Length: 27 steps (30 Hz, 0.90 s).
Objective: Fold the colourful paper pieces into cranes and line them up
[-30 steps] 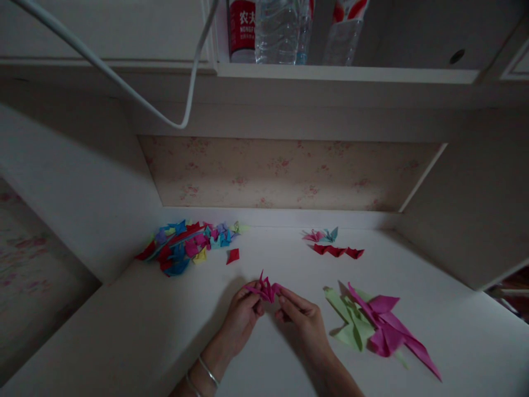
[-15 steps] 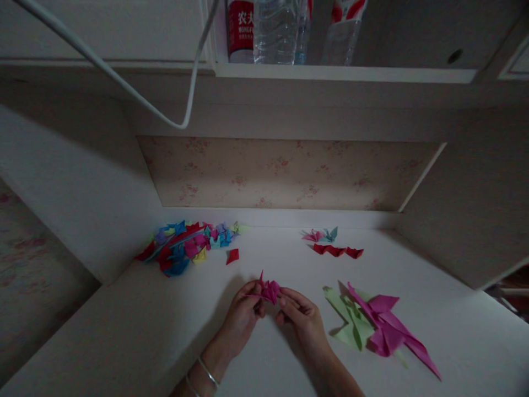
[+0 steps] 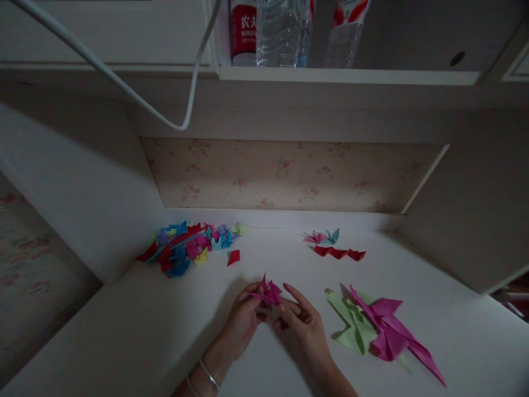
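A small pink origami crane point(image 3: 270, 294) with pointed folds is held above the white desk. My left hand point(image 3: 243, 314) pinches its left side between thumb and fingers; a silver bangle is on that wrist. On the crane's right edge, my right hand point(image 3: 301, 322) has its thumb and a bent finger, while its index finger is lifted away from the paper. The fingertips behind the crane are partly hidden. To the right of my right hand lie a large pink folded paper piece point(image 3: 388, 328) and a light green one point(image 3: 353, 325), overlapping.
A heap of colourful folded paper point(image 3: 185, 245) lies at the back left, beside a red paper square point(image 3: 233, 257). Small pink and teal cranes point(image 3: 330, 237) and a red zigzag strip point(image 3: 339, 253) lie back right. Bottles point(image 3: 276, 33) stand on the shelf above; a white cable point(image 3: 144, 105) hangs down.
My right index finger has lifted off the crane and straightened. The crane has turned slightly and its folds look more spread. My left hand keeps its hold.
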Tool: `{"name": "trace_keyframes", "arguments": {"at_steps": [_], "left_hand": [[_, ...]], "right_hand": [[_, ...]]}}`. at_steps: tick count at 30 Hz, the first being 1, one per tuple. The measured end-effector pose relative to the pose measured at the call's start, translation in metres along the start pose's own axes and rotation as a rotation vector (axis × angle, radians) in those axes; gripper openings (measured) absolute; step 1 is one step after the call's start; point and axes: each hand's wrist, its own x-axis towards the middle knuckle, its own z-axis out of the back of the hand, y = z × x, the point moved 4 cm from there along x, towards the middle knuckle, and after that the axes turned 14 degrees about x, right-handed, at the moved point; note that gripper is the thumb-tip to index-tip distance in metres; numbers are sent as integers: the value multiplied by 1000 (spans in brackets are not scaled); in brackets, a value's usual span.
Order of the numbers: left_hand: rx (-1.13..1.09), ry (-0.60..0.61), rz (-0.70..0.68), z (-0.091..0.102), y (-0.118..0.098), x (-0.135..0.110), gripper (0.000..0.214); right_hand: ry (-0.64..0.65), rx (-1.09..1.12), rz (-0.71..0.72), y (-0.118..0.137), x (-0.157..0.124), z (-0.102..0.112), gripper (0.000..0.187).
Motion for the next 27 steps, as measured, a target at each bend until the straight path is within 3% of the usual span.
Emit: {"name": "trace_keyframes", "arguments": {"at_steps": [7,17,22,27], "left_hand": [[16,-19,7,-1,1,-1,20],[14,175,27,-15,-7,-8,26],[-56,123,47,-11,-5,-7,15],[-1,158,66,-14,-7,-10,21]], "right_hand": [[-25,-170,52,-1,-4,-1,62],[-23,-434,193,0,-6,11,46],[-41,-587,242,0,-7,12,46],[-66,-573,257,3,-8,9,48]]}}
